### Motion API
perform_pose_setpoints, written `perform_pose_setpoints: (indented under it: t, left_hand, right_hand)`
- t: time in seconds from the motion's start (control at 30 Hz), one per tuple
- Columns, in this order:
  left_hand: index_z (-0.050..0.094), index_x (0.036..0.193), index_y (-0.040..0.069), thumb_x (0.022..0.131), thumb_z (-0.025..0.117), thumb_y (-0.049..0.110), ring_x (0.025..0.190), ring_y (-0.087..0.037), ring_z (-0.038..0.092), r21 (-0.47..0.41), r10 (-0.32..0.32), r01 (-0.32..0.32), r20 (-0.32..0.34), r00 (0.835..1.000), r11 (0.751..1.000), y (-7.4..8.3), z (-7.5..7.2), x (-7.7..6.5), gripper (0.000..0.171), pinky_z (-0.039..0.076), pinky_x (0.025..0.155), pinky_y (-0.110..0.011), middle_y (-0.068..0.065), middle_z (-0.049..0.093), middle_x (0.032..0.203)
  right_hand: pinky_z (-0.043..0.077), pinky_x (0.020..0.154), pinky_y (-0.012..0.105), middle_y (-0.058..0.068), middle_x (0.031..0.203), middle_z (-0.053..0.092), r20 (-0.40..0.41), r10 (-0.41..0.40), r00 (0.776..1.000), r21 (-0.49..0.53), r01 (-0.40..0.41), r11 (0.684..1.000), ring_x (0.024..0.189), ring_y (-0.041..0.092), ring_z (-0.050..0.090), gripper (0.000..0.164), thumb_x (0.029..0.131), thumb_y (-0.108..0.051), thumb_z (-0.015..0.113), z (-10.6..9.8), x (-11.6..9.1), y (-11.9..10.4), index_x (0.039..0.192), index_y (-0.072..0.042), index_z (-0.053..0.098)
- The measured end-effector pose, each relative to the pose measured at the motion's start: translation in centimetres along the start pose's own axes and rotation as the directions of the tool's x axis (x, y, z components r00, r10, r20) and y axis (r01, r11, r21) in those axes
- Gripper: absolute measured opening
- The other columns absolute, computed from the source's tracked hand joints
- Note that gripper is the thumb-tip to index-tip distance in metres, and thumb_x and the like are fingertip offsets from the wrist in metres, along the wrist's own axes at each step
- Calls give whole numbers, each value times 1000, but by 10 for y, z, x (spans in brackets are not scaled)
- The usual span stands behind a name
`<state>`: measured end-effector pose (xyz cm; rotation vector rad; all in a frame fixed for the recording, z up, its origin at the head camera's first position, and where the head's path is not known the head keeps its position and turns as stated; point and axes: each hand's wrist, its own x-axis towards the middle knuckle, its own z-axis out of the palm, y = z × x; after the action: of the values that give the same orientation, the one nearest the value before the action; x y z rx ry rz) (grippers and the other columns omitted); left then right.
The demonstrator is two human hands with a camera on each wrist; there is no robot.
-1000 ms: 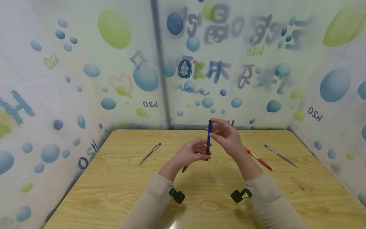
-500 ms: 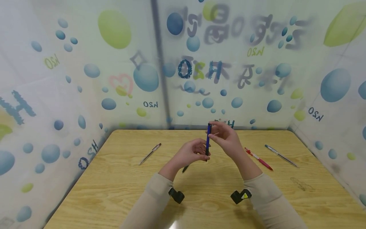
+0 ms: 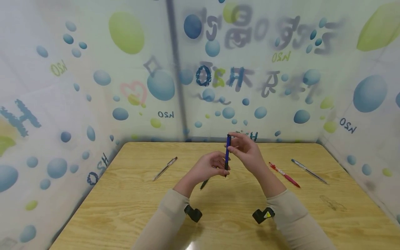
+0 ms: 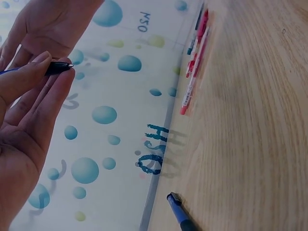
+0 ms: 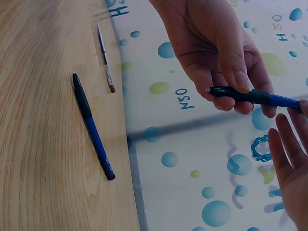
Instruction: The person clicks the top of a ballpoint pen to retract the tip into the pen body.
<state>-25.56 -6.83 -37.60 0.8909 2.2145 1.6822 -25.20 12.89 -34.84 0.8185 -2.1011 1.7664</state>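
Above the table, both hands share a blue ballpoint pen (image 3: 227, 150) with a dark grip, nearly upright in the head view. My left hand (image 3: 207, 167) pinches it low down, thumb and fingers at the dark grip. Higher up, my right hand (image 3: 248, 149) pinches the blue barrel, its index finger at the top end. In the right wrist view the metal tip of the pen (image 5: 260, 97) protrudes past the left thumb. The left wrist view also shows the tip bare. A second blue pen with a dark grip (image 5: 94, 130) lies below the left hand, partly hidden in the head view.
On the wooden table (image 3: 140, 215), a clear pen with a brownish end (image 3: 165, 168) lies at the left. To the right lie a red pen (image 3: 284, 175) and a clear pen with a blue end (image 3: 309, 171). A printed curtain (image 3: 150, 128) stands behind the table.
The right hand and the pen's top end have come down slightly since the first frame. Both hands keep their hold, and the pens on the table stay put.
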Motion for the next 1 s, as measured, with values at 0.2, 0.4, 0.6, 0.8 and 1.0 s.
perform_pose_setpoints:
  t: [0.2, 0.4, 0.6, 0.8, 1.0]
  left_hand:
    - [60, 119, 3, 86, 73, 0, 84, -20, 69, -29, -8, 8, -1, 1000, 1000, 1, 1, -2, 35, 57, 77, -38, -8, 70, 95]
    - [61, 117, 3, 86, 73, -1, 84, -21, 69, -44, -1, 1, 0, 1000, 999, 1, 1, -3, 33, 57, 75, -35, -9, 70, 95]
    - [62, 116, 2, 86, 73, 1, 84, -20, 68, -30, 0, 0, -8, 1000, 1000, 1, 1, -4, 32, 57, 75, -34, -8, 70, 95]
    - [63, 116, 3, 86, 73, 1, 84, -20, 69, -10, 12, -13, -5, 1000, 1000, 2, 1, -5, 32, 57, 75, -34, -9, 71, 95]
    - [63, 116, 4, 86, 74, 1, 86, -20, 68, -13, 11, -11, -16, 1000, 1000, 0, 1, -6, 32, 57, 76, -34, -8, 71, 96]
  right_hand:
    - [52, 81, 28, 19, 104, 67, 0, 2, 1000, -5, -2, 1000, 92, 19, 65, 39, 96, -4, 62, 1, -1, 1, 133, -7, 55]
    - [52, 80, 27, 20, 103, 67, -6, -7, 1000, 5, 7, 1000, 91, 19, 65, 38, 95, -3, 62, 2, -3, 2, 132, -6, 56]
    - [52, 80, 27, 21, 101, 68, -11, -29, 1000, 8, 29, 1000, 90, 18, 65, 37, 94, -2, 63, 2, -3, 3, 130, -4, 56]
    - [52, 78, 26, 20, 101, 68, -14, -33, 999, 15, 34, 999, 89, 18, 65, 36, 94, -1, 63, 2, -4, 2, 129, -3, 57]
    - [52, 80, 26, 20, 101, 68, 0, -38, 999, 7, 38, 999, 91, 18, 65, 36, 94, -1, 63, 2, -5, -1, 129, -3, 57]
